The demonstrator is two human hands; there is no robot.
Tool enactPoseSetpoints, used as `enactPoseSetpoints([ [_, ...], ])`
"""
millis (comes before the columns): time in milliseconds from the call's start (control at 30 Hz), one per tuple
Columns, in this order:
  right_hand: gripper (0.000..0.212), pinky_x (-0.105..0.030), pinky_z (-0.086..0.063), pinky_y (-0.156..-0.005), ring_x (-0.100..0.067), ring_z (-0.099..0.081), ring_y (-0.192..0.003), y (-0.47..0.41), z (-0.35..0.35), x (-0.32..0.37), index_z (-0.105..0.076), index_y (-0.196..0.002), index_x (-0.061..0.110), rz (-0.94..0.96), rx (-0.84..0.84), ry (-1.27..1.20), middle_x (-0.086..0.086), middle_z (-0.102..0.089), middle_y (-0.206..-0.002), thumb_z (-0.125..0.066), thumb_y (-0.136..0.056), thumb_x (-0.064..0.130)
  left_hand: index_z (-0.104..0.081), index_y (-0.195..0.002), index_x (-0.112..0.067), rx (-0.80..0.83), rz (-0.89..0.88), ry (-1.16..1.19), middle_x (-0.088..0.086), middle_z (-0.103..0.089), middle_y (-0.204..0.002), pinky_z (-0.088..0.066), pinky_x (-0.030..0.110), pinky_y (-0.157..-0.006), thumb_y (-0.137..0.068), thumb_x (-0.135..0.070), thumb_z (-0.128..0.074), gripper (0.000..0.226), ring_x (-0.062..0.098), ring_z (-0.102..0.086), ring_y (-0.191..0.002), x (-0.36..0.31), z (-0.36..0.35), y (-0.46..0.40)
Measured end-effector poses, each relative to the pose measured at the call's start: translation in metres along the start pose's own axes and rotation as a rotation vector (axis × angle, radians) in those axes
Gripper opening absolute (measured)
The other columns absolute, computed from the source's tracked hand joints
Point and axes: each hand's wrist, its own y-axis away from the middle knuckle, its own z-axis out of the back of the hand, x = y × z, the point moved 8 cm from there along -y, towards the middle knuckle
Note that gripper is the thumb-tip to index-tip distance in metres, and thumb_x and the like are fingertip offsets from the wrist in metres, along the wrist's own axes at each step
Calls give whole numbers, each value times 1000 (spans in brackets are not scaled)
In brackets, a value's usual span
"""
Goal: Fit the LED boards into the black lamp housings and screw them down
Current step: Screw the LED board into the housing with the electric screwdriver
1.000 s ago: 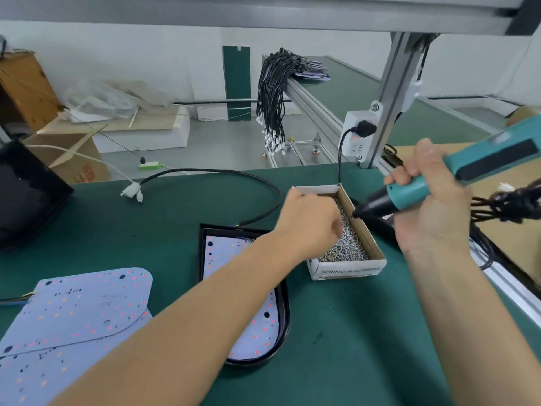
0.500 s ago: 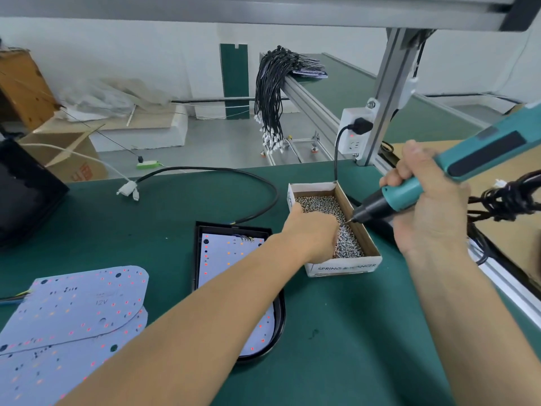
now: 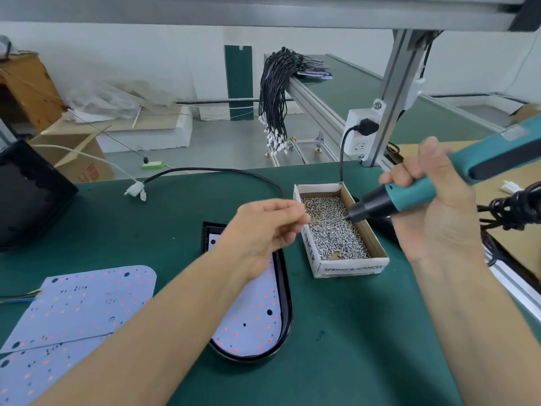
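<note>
L hand [image 3: 265, 230] lifted off screw box [image 3: 348, 263], grip just left of screwdriver [image 3: 409, 193] tip.

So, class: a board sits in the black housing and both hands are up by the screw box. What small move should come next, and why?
Probably bring the left hand and the screwdriver tip together to load a screw. The left fingertips look pinched at the rim of the screw box, and the tip hovers over the screws; the board in the housing awaits fastening.

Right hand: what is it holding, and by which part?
The right hand grips the teal electric screwdriver around its front barrel, just behind the black nose.
</note>
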Motion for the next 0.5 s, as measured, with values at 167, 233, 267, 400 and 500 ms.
enactPoseSetpoints([
  [167, 34, -23, -46, -63, -8, -42, -50, 18, -43, -16, -41, -68, 19, -65, 140, -131, 9, -43, -57, -74, -68, 29, -66, -84, -6, 47, 148, 327, 5, -70, -71, -53, 18, -53, -72, -5, -63, 12, 9, -62, -55, 15, 20, 36],
  [233, 32, -23, -46, -63, -8, -41, -49, 22, -54, -19, -41, -67, 19, -58, 146, -141, 9, -41, -57, -71, -71, 27, -65, -85, -7, 54, 136, 336, 5, -70, -71, -53, 18, -53, -70, -7, -62, 16, 9, -61, -56, 16, 25, 43],
  [267, 30, -23, -46, -63, -8, -41, -49, 23, -57, -20, -42, -66, 20, -55, 144, -141, 9, -41, -56, -70, -76, 24, -65, -85, -7, 57, 128, 333, 4, -69, -71, -53, 19, -53, -71, -8, -62, 15, 9, -60, -57, 16, 27, 44],
  [400, 28, -23, -44, -62, -8, -38, -48, 26, -64, -23, -39, -65, 20, -60, 126, -122, 9, -38, -55, -54, -88, 18, -66, -82, -11, 64, 103, 335, 3, -69, -73, -53, 20, -55, -72, -11, -62, 10, 10, -61, -60, 13, 31, 50],
  [500, 26, -23, -45, -61, -8, -38, -48, 28, -68, -26, -40, -65, 20, -71, 131, -117, 9, -39, -55, -54, -88, 18, -70, -76, -12, 65, 87, 332, 4, -69, -74, -54, 21, -56, -71, -12, -64, 8, 11, -62, -61, 11, 32, 53],
])
